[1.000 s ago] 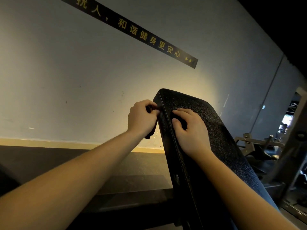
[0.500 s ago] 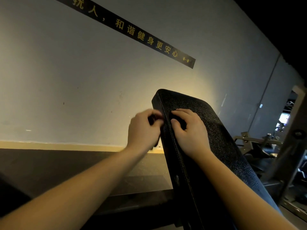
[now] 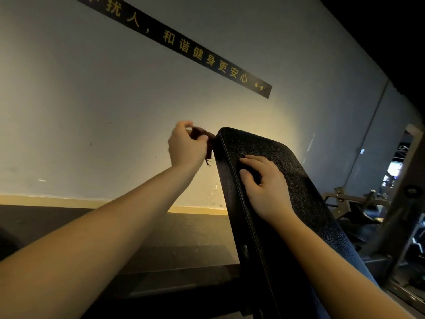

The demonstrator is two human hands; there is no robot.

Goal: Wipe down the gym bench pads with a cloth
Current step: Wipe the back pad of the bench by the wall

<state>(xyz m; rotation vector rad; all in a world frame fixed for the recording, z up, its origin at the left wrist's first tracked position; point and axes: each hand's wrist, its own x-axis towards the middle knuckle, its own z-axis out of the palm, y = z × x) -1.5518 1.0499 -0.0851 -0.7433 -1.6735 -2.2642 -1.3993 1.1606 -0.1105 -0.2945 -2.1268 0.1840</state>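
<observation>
One frayed cloth [image 3: 203, 135] beside rounded, pebbled pad [image 3: 289, 155].

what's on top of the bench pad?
Right hand rests on the bench pad; anything under its palm is hidden. Left hand holds the cloth at the pad's upper side edge.

Item 1: black strip [image 3: 174, 44], fixed slantwise on the pale wall [image 3: 92, 100], yellow characters. I read 扰人,和谐健身更安心. One character before 扰 is cut by the top edge of my view, so I cannot tell it.

Item 2: small yellow dumbbell icon [image 3: 259, 86] at the strip's right end, after the last character.

Item 3: small mark [image 3: 245, 248] on the side of the bench pad [image 3: 287, 162], too dim for me to read.

Item 4: bright panels [image 3: 395, 168] at far right, blurred, unreadable.
</observation>
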